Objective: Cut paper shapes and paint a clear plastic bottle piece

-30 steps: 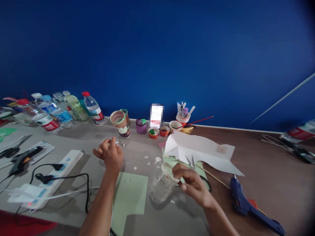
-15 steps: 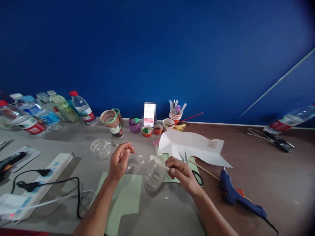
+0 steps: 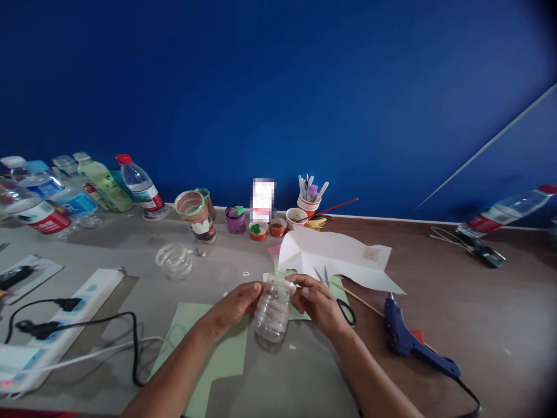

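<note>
Two bare hands come together over a gray tabletop (image 3: pixel 282 395) in the head view, with a clear, ribbed plastic bottle piece (image 3: pixel 273 318) between them, near the middle of the table and slightly tilted. Its rim is partly hidden by fingers, and its see-through walls blur into the gray behind. Part of a pale green sheet (image 3: pixel 228 348) is covered by the left forearm. Drinks bottles (image 3: pixel 47 217) at far left and a white power strip (image 3: pixel 98 295) are cut off by the picture's edge. An upright bright screen (image 3: pixel 263 200) at the back is pixelated and unreadable.

The left hand (image 3: pixel 235 306) reaches diagonally inward, thumb uppermost beside the rim, the other fingertips out of sight against the piece's left side; whether it grips cannot be told. The right hand (image 3: pixel 319 303) is closed on the rim from the right, knuckles bent, wrist angled inward. Just beyond it lie black-handled scissors (image 3: pixel 347 312), and farther right a blue glue gun (image 3: pixel 402 337).
</note>
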### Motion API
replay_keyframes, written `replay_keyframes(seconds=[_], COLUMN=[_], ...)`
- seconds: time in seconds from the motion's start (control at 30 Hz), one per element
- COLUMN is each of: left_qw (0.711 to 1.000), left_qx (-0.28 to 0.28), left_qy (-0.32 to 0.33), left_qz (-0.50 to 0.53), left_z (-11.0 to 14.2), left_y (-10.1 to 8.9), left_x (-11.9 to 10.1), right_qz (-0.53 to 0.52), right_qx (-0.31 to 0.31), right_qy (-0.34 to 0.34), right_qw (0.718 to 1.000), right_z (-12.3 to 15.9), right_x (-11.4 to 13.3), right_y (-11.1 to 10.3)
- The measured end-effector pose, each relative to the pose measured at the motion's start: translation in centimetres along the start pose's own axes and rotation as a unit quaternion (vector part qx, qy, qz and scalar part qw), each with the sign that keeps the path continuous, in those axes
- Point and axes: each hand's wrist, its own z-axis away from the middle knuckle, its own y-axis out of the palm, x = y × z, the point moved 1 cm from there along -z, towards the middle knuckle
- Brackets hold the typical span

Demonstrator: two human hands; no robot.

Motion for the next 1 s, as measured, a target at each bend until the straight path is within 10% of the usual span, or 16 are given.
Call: replay_keyframes(seconds=[0.67,1.0], left_qw=[0.998,0.984], left_qx=[-0.055,-0.084], left_qy=[-0.016,0.082], left_qz=[-0.037,0.134], left_z=[0.3,0.8], left_y=[-1.3,-2.7], left_x=[0.6,-0.4], right_qz=[0.083,0.004], right_qx=[0.081,-0.024], right_qy=[-0.007,-0.035], right_qw=[0.993,0.999], right_z=[0.9,0.2], right_x=[0.7,0.6], right_y=[0.8,-0.3])
